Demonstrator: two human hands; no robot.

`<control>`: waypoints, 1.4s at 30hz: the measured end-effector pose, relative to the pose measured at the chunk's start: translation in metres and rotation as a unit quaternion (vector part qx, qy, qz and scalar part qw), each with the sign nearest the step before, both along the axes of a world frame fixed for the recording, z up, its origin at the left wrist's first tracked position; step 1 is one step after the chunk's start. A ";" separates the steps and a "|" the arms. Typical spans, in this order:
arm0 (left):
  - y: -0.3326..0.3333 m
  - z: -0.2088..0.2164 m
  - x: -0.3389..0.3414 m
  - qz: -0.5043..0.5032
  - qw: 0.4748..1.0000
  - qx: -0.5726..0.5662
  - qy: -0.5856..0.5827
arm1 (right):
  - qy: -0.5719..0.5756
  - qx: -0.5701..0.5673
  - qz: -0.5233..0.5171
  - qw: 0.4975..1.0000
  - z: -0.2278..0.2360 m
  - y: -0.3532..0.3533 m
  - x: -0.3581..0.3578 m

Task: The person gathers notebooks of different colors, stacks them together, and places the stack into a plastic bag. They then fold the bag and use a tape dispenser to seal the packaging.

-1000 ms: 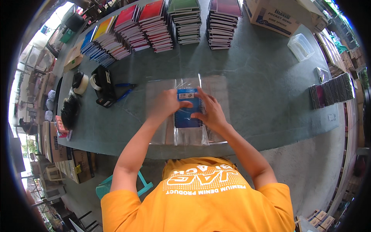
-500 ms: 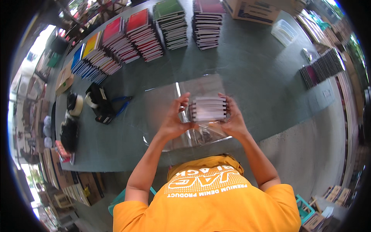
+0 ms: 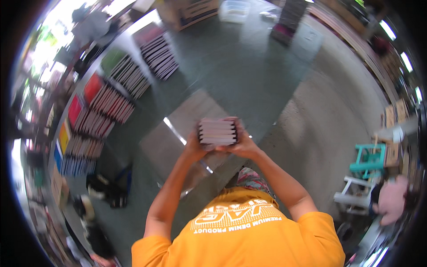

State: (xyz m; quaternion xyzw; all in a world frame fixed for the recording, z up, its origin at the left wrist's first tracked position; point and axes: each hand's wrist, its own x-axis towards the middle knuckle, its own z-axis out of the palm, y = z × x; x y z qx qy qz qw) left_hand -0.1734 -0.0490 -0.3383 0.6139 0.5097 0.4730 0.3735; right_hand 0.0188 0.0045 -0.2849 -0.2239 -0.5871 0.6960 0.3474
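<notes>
A short stack of notebooks (image 3: 217, 132) with pale page edges and dark bindings is held between my two hands. My left hand (image 3: 195, 144) grips its left side. Round the right side and the near corner, my right hand (image 3: 242, 141) is closed. Beneath them, sheets of clear plastic (image 3: 167, 144) lie on the dark green table (image 3: 213, 66), with bright glints along a fold. Motion blurs the picture, so the covers of the held notebooks cannot be made out.
Stacks of notebooks with red (image 3: 106, 100), green (image 3: 126, 73) and other covers line the table's left side. A black tape dispenser (image 3: 106, 189) stands near left. Far off are a cardboard box (image 3: 189, 12), a clear plastic tub (image 3: 234, 11) and a dark stack (image 3: 289, 20). Stools (image 3: 368, 160) stand at right.
My view has swung to the right, so the table and its stacks appear turned leftward. My left hand, partly spread before, has closed against the notebooks, which are now lifted off the plastic.
</notes>
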 end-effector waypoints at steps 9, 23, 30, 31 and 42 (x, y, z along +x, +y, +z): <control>-0.026 0.095 0.001 0.085 0.813 0.359 0.450 | -0.186 0.333 -0.251 0.889 0.012 -0.039 0.030; 0.029 0.219 -0.011 -0.135 0.686 0.403 0.590 | -0.256 0.614 -0.208 0.717 0.036 -0.031 -0.003; 0.032 0.221 -0.002 -0.277 0.732 0.268 0.562 | -0.226 0.519 -0.216 0.796 0.029 -0.026 0.009; 0.025 0.216 -0.001 -0.295 0.739 0.281 0.536 | -0.215 0.512 -0.226 0.800 0.022 -0.026 0.008; 0.058 0.206 -0.005 -0.244 0.770 0.251 0.533 | -0.177 0.599 -0.250 0.740 0.008 -0.017 -0.005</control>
